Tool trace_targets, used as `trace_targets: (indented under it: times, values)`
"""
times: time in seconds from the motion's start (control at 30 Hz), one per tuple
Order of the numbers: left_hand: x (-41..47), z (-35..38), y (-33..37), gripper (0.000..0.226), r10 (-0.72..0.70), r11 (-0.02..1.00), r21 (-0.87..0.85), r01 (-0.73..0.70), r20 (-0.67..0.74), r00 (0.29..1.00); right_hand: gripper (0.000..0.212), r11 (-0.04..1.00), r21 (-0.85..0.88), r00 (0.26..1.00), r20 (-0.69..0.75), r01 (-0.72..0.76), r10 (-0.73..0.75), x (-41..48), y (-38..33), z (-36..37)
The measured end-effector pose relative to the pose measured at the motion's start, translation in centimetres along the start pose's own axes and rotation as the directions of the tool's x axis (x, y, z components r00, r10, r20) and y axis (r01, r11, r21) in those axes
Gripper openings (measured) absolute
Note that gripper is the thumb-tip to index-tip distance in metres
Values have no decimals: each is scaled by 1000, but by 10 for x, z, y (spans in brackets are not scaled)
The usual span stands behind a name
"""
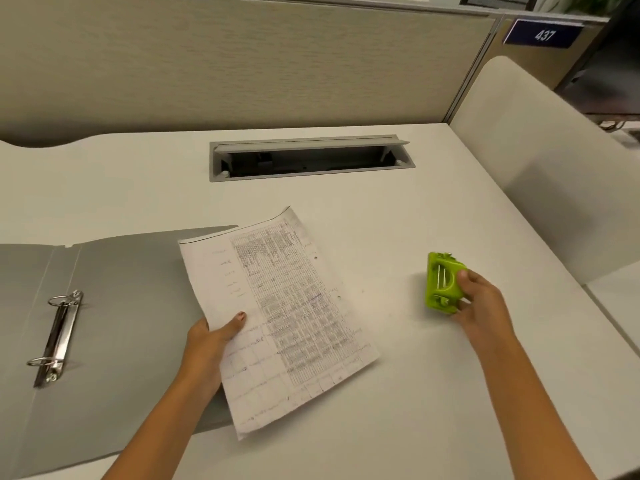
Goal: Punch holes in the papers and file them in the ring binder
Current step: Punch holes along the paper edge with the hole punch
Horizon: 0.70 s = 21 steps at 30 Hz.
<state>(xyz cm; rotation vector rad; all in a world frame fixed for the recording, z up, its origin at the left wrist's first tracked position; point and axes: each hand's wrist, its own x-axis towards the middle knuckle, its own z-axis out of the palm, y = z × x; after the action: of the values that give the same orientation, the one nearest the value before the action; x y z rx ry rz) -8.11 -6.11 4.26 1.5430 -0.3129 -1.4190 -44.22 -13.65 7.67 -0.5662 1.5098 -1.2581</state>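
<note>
Your left hand (211,336) grips the near-left edge of the white printed paper sheets (277,317), thumb pressed on top, fingers hidden under the sheets. Your right hand (479,301) is closed around the lime-green plastic hole punch (441,282), thumb on its far side, fingers wrapped at its near side; the punch is tipped so its underside with 2 metal rods faces you. Whether the punch touches the bench cannot be told.

Paper: dense printed table down the middle, handwritten notes along the left margin. 2 punched holes show near the right long edge. The sheets lie skewed, far corner curling up slightly. Their left part overlaps the right flap of the grey ring binder (114,306); the right part lies over the white bench (398,209).

Binder: lying open and flat at the left of the bench, inside facing up. The chrome 2-ring mechanism (57,337) sits on the left half, both rings appearing closed, no sheets on them.

Punch and right hand are well apart from the paper, to its right.

Background: a grey cable-tray slot (311,157) with its lid raised is set in the bench beyond the paper. A beige partition wall (242,64) stands behind it. A dark blue sign (543,34) reads 437 at upper right.
</note>
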Motion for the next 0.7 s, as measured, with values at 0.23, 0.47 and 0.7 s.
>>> trace_targets:
  times: [0.23, 0.47, 0.7]
  values:
    - [2, 2, -2, 33, -11, 999, 32, 10, 26, 1000, 26, 996, -71, 995, 75, -53, 58, -7, 13, -3]
    - [1, 0, -2, 36, -11, 998, 60, 8, 42, 999, 25, 995, -85, 991, 118, -49, 59, -12, 14, 15]
    - [-5, -1, -3, 34, -5, 996, 90, -1, 66, 998, 13, 987, -160, 994, 112, 5, 13, -16, 12, 32]
